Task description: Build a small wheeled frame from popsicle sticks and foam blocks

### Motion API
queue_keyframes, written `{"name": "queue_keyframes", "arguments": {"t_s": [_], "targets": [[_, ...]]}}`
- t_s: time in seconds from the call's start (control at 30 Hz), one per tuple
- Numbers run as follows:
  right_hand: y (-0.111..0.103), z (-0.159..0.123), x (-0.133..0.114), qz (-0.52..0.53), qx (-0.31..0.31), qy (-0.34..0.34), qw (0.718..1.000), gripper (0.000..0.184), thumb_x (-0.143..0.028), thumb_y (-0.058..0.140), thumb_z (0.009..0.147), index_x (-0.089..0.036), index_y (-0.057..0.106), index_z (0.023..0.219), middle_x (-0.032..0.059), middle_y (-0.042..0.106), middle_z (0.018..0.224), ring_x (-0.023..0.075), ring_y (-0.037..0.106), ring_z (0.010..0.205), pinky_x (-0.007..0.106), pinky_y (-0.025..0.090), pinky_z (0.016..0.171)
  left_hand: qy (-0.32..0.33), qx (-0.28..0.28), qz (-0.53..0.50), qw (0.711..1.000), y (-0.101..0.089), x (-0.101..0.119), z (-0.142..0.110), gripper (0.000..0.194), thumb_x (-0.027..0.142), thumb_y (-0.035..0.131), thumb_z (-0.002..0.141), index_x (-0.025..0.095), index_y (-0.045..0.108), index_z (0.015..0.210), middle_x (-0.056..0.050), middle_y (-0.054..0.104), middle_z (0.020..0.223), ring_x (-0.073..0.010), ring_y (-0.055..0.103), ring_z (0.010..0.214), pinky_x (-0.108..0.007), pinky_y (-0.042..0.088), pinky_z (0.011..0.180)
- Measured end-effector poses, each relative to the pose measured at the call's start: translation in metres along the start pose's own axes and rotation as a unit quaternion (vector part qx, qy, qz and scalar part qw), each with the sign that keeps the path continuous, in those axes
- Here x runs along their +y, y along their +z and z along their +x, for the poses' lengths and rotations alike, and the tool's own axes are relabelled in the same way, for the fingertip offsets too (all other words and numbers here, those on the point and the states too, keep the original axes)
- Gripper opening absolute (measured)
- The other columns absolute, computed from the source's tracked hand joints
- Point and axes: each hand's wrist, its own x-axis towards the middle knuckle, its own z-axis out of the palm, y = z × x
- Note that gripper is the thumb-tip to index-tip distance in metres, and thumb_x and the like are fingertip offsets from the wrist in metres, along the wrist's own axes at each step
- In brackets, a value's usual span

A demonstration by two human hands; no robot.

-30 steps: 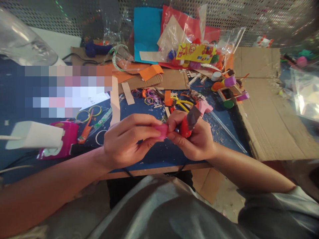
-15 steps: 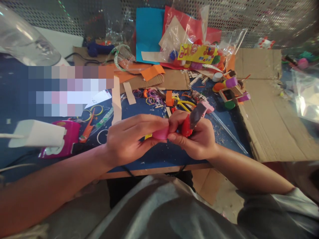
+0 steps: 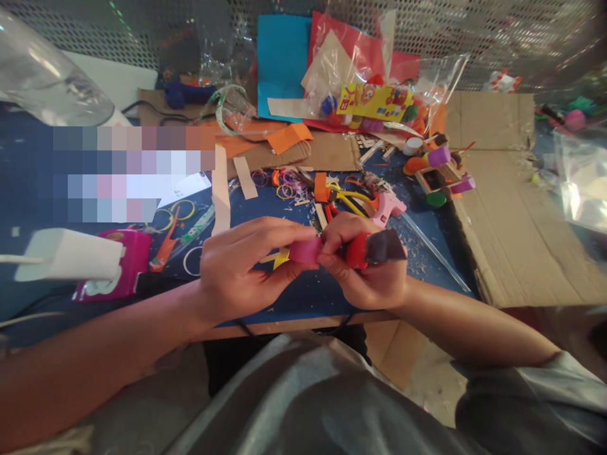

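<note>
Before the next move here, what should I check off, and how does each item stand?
1. Small, smooth pink piece gripped: ok, pinched by the left hand, with the right hand at its other end.
2. Red object with a flat dark end secured: ok, held in the right hand.
3. Dark end's sharpness: cannot tell.
4. Small yellow piece joined to the pink piece: cannot tell.
5. Yellow-handled metal pliers set down: ok, lying beyond the hands.
6. Blue tabletop free of scraps: not ok, pink-purple shreds lie there.

You can pass over the near blue table; beyond your right hand, the pink glue gun obstructs.
</note>
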Motion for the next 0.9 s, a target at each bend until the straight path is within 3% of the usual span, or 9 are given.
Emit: {"name": "queue_keyframes", "arguments": {"t_s": [0.1, 0.23, 0.47, 0.57, 0.67, 0.8, 0.9], "targets": [[0.001, 0.000, 0.000, 0.003, -0.003, -0.021, 1.000, 0.022, -0.013, 0.088, 0.098, -0.025, 0.072, 0.108, 0.0034, 0.079, 0.090, 0.0212, 0.077, 0.079, 0.035, 0.064, 0.072, -0.008, -0.003, -0.007, 1.000, 0.000, 0.002, 0.000, 0.030, 0.023, 0.090, 0.105, 0.026, 0.083, 0.134, -0.007, 0.093, 0.110, -0.0208, 0.091, 0.091, -0.028, 0.078, 0.085], [0.004, -0.001, 0.001, 0.003, 0.027, 0.004, 1.000, 0.021, -0.021, 0.092, 0.100, -0.026, 0.072, 0.104, 0.0011, 0.075, 0.088, 0.0186, 0.072, 0.075, 0.033, 0.062, 0.069, -0.004, 0.026, -0.003, 1.000, 0.003, 0.000, 0.000, 0.029, 0.030, 0.093, 0.103, 0.025, 0.083, 0.130, -0.006, 0.093, 0.109, -0.0202, 0.090, 0.088, -0.028, 0.078, 0.081], [0.000, -0.003, 0.001, 0.098, 0.064, 0.140, 0.983, 0.039, -0.043, 0.103, 0.094, -0.022, 0.074, 0.110, 0.0003, 0.073, 0.093, 0.0120, 0.066, 0.065, 0.025, 0.056, 0.055, 0.034, 0.084, 0.014, 0.996, 0.007, -0.010, -0.004, 0.028, 0.018, 0.089, 0.102, 0.024, 0.084, 0.130, -0.006, 0.093, 0.114, -0.0206, 0.091, 0.099, -0.030, 0.080, 0.089], [-0.003, 0.000, -0.002, 0.123, 0.009, 0.197, 0.973, 0.039, -0.046, 0.103, 0.094, -0.021, 0.074, 0.099, -0.0038, 0.068, 0.077, 0.0101, 0.060, 0.056, 0.023, 0.050, 0.051, 0.026, 0.056, 0.033, 0.998, 0.004, -0.008, -0.003, 0.024, 0.013, 0.087, 0.104, 0.027, 0.084, 0.125, -0.003, 0.093, 0.119, -0.0184, 0.092, 0.101, -0.028, 0.079, 0.093], [-0.003, 0.002, -0.003, 0.118, -0.028, 0.200, 0.972, 0.041, -0.050, 0.101, 0.095, -0.020, 0.074, 0.089, -0.0056, 0.064, 0.067, 0.0086, 0.054, 0.054, 0.022, 0.047, 0.051, 0.047, 0.032, 0.031, 0.998, -0.001, -0.006, -0.003, 0.022, 0.013, 0.089, 0.104, 0.024, 0.083, 0.123, -0.004, 0.093, 0.119, -0.0176, 0.091, 0.100, -0.026, 0.079, 0.093], [0.000, -0.001, -0.001, 0.069, 0.004, 0.189, 0.979, 0.043, -0.054, 0.105, 0.088, -0.020, 0.079, 0.092, -0.0024, 0.070, 0.076, 0.0112, 0.059, 0.061, 0.024, 0.050, 0.055, 0.060, -0.009, 0.025, 0.998, -0.006, -0.009, -0.004, 0.028, 0.016, 0.090, 0.104, 0.030, 0.084, 0.127, -0.003, 0.092, 0.123, -0.0198, 0.092, 0.100, -0.031, 0.081, 0.090], [0.001, -0.001, -0.001, 0.067, 0.030, 0.204, 0.976, 0.036, -0.047, 0.106, 0.089, -0.020, 0.084, 0.097, 0.0004, 0.077, 0.083, 0.0113, 0.062, 0.060, 0.026, 0.051, 0.053, 0.074, 0.009, 0.036, 0.997, -0.004, -0.014, -0.003, 0.025, 0.014, 0.088, 0.105, 0.029, 0.084, 0.125, -0.004, 0.092, 0.120, -0.0200, 0.091, 0.099, -0.031, 0.080, 0.088]]}}
